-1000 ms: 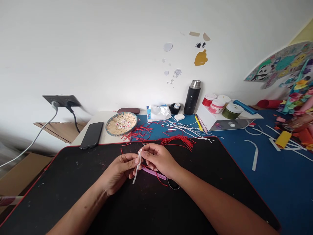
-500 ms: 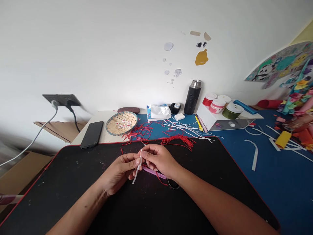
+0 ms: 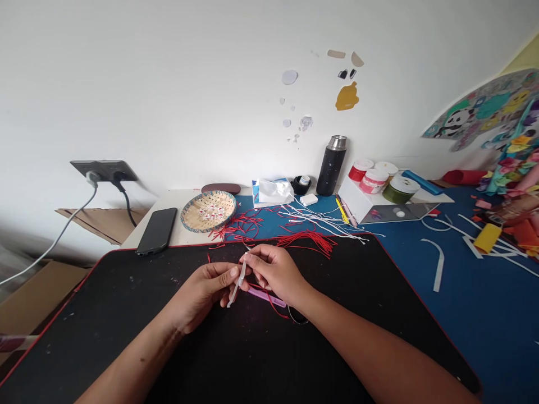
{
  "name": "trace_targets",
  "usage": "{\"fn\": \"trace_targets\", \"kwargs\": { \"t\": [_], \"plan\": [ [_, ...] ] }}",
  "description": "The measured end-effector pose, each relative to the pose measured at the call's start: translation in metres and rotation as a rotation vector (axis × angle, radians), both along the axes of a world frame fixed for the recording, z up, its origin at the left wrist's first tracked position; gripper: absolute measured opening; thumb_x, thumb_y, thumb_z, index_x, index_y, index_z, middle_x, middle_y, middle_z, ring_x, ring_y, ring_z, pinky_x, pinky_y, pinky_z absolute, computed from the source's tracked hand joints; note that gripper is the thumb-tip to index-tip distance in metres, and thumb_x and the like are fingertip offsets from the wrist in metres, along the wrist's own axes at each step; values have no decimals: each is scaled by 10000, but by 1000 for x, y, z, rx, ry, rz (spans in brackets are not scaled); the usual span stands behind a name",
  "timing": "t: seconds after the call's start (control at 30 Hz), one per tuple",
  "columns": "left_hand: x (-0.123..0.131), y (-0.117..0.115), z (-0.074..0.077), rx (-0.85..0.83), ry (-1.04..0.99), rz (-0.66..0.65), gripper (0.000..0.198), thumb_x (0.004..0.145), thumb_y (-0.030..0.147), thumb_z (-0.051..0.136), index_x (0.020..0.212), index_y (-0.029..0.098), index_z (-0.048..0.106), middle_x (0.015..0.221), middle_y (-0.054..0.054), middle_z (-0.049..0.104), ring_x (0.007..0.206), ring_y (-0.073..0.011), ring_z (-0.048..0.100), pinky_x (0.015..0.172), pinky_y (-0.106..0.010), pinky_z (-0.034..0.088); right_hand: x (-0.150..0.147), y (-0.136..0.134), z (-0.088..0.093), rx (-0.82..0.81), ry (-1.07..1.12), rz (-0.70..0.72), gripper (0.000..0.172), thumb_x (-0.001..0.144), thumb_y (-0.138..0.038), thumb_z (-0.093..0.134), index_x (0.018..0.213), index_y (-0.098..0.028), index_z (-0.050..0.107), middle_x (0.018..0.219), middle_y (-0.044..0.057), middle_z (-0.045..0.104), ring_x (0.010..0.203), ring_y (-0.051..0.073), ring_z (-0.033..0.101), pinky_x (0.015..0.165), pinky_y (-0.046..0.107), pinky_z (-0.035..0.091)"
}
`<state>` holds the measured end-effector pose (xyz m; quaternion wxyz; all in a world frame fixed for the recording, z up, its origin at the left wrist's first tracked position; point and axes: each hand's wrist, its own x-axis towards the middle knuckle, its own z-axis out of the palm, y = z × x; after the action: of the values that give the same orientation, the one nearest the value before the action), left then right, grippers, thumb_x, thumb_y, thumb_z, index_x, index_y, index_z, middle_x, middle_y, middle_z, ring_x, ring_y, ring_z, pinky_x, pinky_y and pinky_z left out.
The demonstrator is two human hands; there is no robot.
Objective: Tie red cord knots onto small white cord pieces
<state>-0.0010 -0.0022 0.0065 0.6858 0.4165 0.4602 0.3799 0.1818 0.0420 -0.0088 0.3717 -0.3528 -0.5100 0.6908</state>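
Note:
Between my two hands runs a narrow white strip (image 3: pixel 236 290), slanting down toward me. My left hand (image 3: pixel 213 286) pinches it around its middle with thumb and fingers. At the strip's upper end, the thumb and forefinger of my right hand (image 3: pixel 275 272) are closed on it. A purple-handled tool (image 3: pixel 268 297) lies on the black mat (image 3: pixel 269 359) just below my right hand, partly covered by it. Beside that tool lies a red cord (image 3: pixel 278 310). Whether the strip is paper or cord is hard to make out.
Red cords (image 3: pixel 309 241) and white cords (image 3: pixel 324 221) lie behind my hands. Further back are a woven basket (image 3: pixel 210 225), a phone (image 3: pixel 157 231), a tissue box (image 3: pixel 256 197), a black flask (image 3: pixel 331 168) and several paint jars (image 3: pixel 374 182). Paper strips (image 3: pixel 438 266) lie at the right.
My right hand has shifted slightly up along the white strip, which now looks straighter. Its lower end has risen a little. The left hand keeps its pinch.

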Motion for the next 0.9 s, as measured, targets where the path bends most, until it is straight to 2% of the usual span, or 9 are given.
{"fn": "trace_targets", "kwargs": {
  "t": [0.2, 0.43, 0.73, 0.9],
  "plan": [
    [-1, 0, 7, 45, 138, -68, 381, 793, 518, 846, 869, 145, 846, 774, -95, 772, 569, -131, 543, 518, -235, 411, 0, -2, 0, 113, -88, -31, 257, 906, -416, 684, 921, -159, 697, 616, -39, 594, 432, 76, 456, 421, 207, 348],
    [1, -1, 8, 56, 179, -81, 359, 804, 508, 828, 864, 155, 856, 768, -89, 784, 584, -142, 569, 531, -239, 419, -1, -4, -3, 148, -124, -41, 224, 911, -391, 679, 920, -167, 695, 665, -25, 622, 438, 73, 453, 428, 212, 333],
    [3, 0, 4, 31, 158, -48, 323, 782, 473, 842, 792, 150, 847, 676, -71, 754, 520, -129, 565, 488, -231, 385, -2, -4, -4, 133, -74, -29, 234, 902, -403, 687, 905, -169, 692, 638, -34, 611, 439, 72, 435, 437, 214, 338],
    [3, -1, 1, 8, 115, -9, 303, 759, 448, 856, 795, 147, 836, 680, -73, 759, 508, -130, 569, 475, -232, 383, -1, -3, 0, 101, -17, 7, 316, 932, -469, 637, 897, -161, 700, 513, -70, 501, 414, 76, 396, 423, 212, 320]
  ]
}}
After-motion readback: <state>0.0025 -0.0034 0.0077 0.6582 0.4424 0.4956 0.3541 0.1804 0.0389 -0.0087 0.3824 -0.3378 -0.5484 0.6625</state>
